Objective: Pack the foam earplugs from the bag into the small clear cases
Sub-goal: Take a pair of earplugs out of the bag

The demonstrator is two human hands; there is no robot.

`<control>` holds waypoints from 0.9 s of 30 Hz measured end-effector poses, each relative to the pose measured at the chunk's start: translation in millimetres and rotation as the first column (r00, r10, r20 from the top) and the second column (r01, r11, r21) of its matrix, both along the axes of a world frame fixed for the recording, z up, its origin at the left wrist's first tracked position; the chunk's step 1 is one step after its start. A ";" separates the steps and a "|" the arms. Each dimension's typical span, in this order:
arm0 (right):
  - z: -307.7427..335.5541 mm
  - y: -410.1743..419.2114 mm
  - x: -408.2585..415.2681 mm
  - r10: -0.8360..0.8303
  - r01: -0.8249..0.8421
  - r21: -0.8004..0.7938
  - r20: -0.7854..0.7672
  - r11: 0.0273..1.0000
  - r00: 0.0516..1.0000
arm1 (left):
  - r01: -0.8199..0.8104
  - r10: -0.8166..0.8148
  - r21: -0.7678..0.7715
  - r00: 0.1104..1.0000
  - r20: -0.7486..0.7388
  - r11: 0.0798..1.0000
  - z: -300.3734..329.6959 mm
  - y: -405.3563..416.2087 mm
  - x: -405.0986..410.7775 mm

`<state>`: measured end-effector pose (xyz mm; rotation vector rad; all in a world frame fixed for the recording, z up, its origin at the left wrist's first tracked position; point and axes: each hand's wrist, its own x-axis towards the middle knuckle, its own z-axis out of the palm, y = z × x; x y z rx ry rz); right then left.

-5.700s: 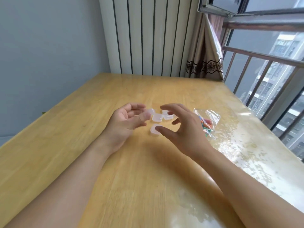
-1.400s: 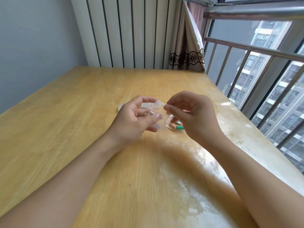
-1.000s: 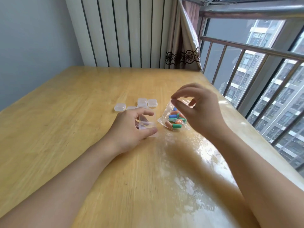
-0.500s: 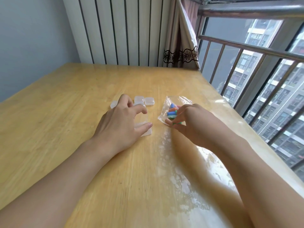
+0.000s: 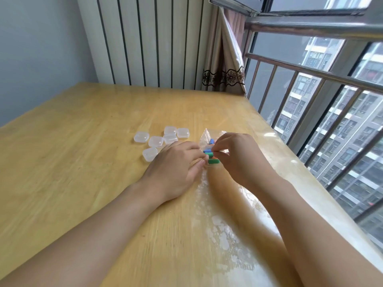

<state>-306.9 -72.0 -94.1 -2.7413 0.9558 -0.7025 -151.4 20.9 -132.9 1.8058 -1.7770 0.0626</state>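
— Surface and position of task items?

— Wooden table (image 5: pixel 83 162), glossy and reflective along the window side. Clear bag (image 5: pixel 209 135) lying flat on it, right of centre, between the two hands. Foam earplugs (image 5: pixel 212 161) visible inside the bag: blue, green, a trace of orange; exact count impossible to tell. Small clear cases (image 5: pixel 155 141) grouped on the table just left of and beyond the bag, six counted, all lids apparently down. Nearest case touching or just beside the left hand's knuckles; contact not confirmable.

— State of the hands?

— Left hand (image 5: pixel 176 168) palm down on the table, fingers curled toward the near edge of the bag, fingertips at the plastic beside the green earplugs. Appears to pinch the bag edge; slightly blurred, so not certain. Right hand (image 5: pixel 238 156) over the bag's right side, thumb and forefinger closed together in a pinch on the plastic, other fingers curled.

— Surroundings?

— White ribbed panel (image 5: pixel 145 42) behind the table's far edge. Curtain (image 5: pixel 223 65) with dark lace band gathered at the corner. Metal railing (image 5: pixel 310 73) across the window on the right, apartment blocks (image 5: pixel 342 121) beyond.
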 end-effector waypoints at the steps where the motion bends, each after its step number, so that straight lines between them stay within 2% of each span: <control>1: 0.2 0.4 0.4 -0.004 0.004 -0.023 0.007 1.000 1.000 | 0.006 -0.006 0.006 1.000 -0.014 1.000 -0.7 -0.5 0.0; 7: -3.1 1.5 3.5 -0.043 0.043 -0.007 -0.058 0.999 0.997 | 0.022 -0.025 -0.029 0.995 -0.098 0.999 -7.4 -3.7 -2.5; 12: -2.5 6.2 9.4 -0.050 0.047 -0.029 -0.114 0.998 0.992 | -0.116 0.090 -0.176 0.984 -0.151 0.978 -12.7 -10.9 -4.8; 14: -2.6 8.9 12.0 -0.031 0.028 -0.023 -0.154 0.999 0.988 | -0.205 0.155 -0.201 0.959 -0.238 0.958 -11.4 -14.3 -7.5; 18: -4.3 6.7 10.6 -0.025 0.032 0.044 -0.148 0.998 0.989 | -0.275 0.202 -0.151 0.905 -0.375 0.950 -6.2 -23.1 -22.6; 27: -8.5 -13.9 3.2 -0.026 0.028 0.232 -0.013 0.972 1.000 | -0.172 0.140 -0.054 0.915 -0.377 0.984 -7.3 -27.5 -20.3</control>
